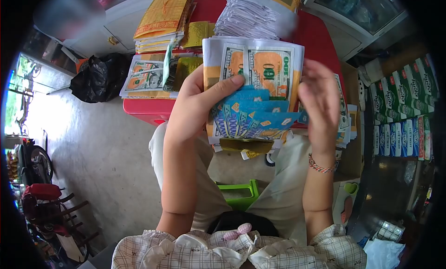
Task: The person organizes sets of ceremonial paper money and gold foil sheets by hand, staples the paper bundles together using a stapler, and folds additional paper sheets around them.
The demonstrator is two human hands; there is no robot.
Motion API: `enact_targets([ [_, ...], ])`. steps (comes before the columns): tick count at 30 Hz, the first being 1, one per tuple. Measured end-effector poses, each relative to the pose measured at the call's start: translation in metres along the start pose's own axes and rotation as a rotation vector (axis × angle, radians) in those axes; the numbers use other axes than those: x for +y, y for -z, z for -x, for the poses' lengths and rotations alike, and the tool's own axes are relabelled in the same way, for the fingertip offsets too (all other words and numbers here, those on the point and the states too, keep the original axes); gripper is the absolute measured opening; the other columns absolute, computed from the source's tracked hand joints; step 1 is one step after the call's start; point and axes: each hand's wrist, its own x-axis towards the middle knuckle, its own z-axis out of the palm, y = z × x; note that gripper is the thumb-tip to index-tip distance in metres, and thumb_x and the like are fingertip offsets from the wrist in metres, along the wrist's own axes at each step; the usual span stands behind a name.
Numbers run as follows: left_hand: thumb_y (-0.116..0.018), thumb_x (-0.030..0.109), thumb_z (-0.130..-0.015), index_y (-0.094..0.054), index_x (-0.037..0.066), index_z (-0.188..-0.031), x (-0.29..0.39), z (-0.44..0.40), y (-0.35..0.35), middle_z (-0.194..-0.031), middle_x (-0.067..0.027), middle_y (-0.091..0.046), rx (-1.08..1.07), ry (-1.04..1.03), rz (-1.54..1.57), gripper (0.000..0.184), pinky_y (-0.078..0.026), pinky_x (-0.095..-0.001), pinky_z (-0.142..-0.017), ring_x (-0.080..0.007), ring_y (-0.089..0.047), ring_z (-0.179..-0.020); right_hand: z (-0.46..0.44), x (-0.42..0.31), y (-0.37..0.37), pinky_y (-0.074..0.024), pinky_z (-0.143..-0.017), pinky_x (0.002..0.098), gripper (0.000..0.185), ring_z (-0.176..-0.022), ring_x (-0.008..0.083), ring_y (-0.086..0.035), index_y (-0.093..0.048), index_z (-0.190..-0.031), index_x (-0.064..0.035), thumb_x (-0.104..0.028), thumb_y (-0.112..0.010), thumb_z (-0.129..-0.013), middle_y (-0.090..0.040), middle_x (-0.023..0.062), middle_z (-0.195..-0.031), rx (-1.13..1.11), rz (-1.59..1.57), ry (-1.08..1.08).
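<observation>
My left hand (209, 95) grips a stack of paper sheets (211, 50), its thumb pressed on top. On the stack lie green-and-orange printed notes (272, 69) and a fan of blue printed notes (251, 118). A gold sheet (246, 145) pokes out at the lower edge. My right hand (320, 97), slightly blurred, is at the right edge of the stack with its fingers apart and nothing visible between them. Whether it touches the papers is unclear.
A red table (320, 36) bears a yellow paper pile (162, 18), a white paper pile (248, 16) and more printed notes (144, 76). A black bag (100, 76) is at left, a green stool (241, 194) below, and boxed goods (404, 92) at right.
</observation>
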Motion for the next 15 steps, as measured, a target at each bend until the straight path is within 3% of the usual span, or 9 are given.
enact_targets([
  [1,-0.068,0.011,-0.085,-0.058,-0.003,-0.108,0.001,0.002,-0.002,-0.096,-0.0087,-0.066,-0.003,0.000,0.002,0.029,-0.054,-0.0264,-0.072,-0.0126,-0.064,-0.082,-0.003,-0.006,0.001,-0.0440,-0.075,0.0198,0.034,-0.088,0.0074,-0.055,-0.051,-0.120,0.0016,-0.005,-0.060,-0.088,-0.061,0.0054,-0.103,0.107,0.150,0.163],
  [2,-0.068,0.010,-0.084,-0.058,-0.003,-0.108,0.002,0.005,-0.006,-0.096,-0.0087,-0.066,-0.011,-0.030,0.009,0.029,-0.053,-0.0263,-0.073,-0.0125,-0.064,-0.083,-0.004,-0.017,0.002,-0.0440,-0.075,0.0198,0.034,-0.088,0.0074,-0.055,-0.051,-0.120,0.0016,-0.005,-0.060,-0.088,-0.061,0.0054,-0.103,0.109,0.153,0.165],
  [4,-0.068,0.009,-0.083,-0.058,-0.003,-0.108,0.004,0.009,-0.011,-0.097,-0.0086,-0.067,-0.020,-0.059,0.019,0.029,-0.053,-0.0263,-0.074,-0.0125,-0.064,-0.083,0.001,-0.050,0.000,-0.0386,-0.063,0.0167,0.018,-0.076,0.0044,-0.053,-0.061,-0.103,0.0003,-0.002,-0.062,-0.086,-0.063,0.0032,-0.092,0.046,0.366,0.263],
  [6,-0.068,0.007,-0.083,-0.058,-0.003,-0.109,0.007,0.014,-0.017,-0.098,-0.0087,-0.067,0.011,-0.141,0.018,0.030,-0.051,-0.0262,-0.076,-0.0127,-0.064,-0.085,0.006,-0.082,-0.018,-0.0417,-0.069,0.0224,0.013,-0.077,0.0109,-0.055,-0.060,-0.096,0.0046,0.001,-0.057,-0.084,-0.060,0.0091,-0.091,-0.102,0.504,0.116],
  [8,-0.068,0.005,-0.081,-0.058,-0.003,-0.109,0.013,0.024,-0.025,-0.099,-0.0087,-0.067,0.013,-0.210,0.042,0.031,-0.051,-0.0258,-0.076,-0.0129,-0.064,-0.086,0.009,-0.092,-0.032,-0.0414,-0.068,0.0218,0.012,-0.075,0.0110,-0.055,-0.061,-0.094,0.0046,0.001,-0.058,-0.082,-0.061,0.0092,-0.089,-0.123,0.480,0.185],
  [10,-0.064,0.000,-0.078,-0.057,-0.006,-0.109,0.020,0.034,-0.033,-0.097,-0.0131,-0.066,0.166,-0.325,-0.028,0.032,-0.052,-0.0309,-0.080,-0.0197,-0.066,-0.086,0.006,-0.100,-0.044,-0.0412,-0.067,0.0212,0.012,-0.073,0.0111,-0.055,-0.062,-0.092,0.0046,0.002,-0.059,-0.081,-0.062,0.0093,-0.086,-0.152,0.450,0.255],
  [11,-0.069,0.002,-0.079,-0.058,-0.005,-0.112,0.018,0.037,-0.032,-0.100,-0.0087,-0.066,0.118,-0.431,-0.007,0.036,-0.050,-0.0266,-0.079,-0.0137,-0.062,-0.089,0.004,-0.104,-0.050,-0.0409,-0.066,0.0208,0.013,-0.071,0.0113,-0.056,-0.063,-0.092,0.0050,0.002,-0.060,-0.079,-0.062,0.0094,-0.085,-0.161,0.410,0.175],
  [14,-0.066,-0.001,-0.080,-0.058,-0.006,-0.114,0.016,0.040,-0.034,-0.103,-0.0095,-0.066,0.085,-0.637,-0.081,0.036,-0.049,-0.0273,-0.082,-0.0144,-0.061,-0.092,0.003,-0.103,-0.056,-0.0442,-0.067,0.0220,0.014,-0.072,0.0124,-0.058,-0.063,-0.093,0.0061,0.002,-0.062,-0.080,-0.064,0.0108,-0.088,-0.208,0.447,0.118],
  [15,-0.067,-0.006,-0.074,-0.056,-0.006,-0.113,0.014,0.038,-0.032,-0.107,-0.0124,-0.063,-0.010,-0.708,-0.050,0.041,-0.048,-0.0313,-0.086,-0.0189,-0.061,-0.098,0.004,-0.099,-0.062,-0.0464,-0.068,0.0230,0.014,-0.074,0.0131,-0.059,-0.063,-0.094,0.0062,0.001,-0.063,-0.081,-0.064,0.0112,-0.089,-0.133,0.371,0.088],
])
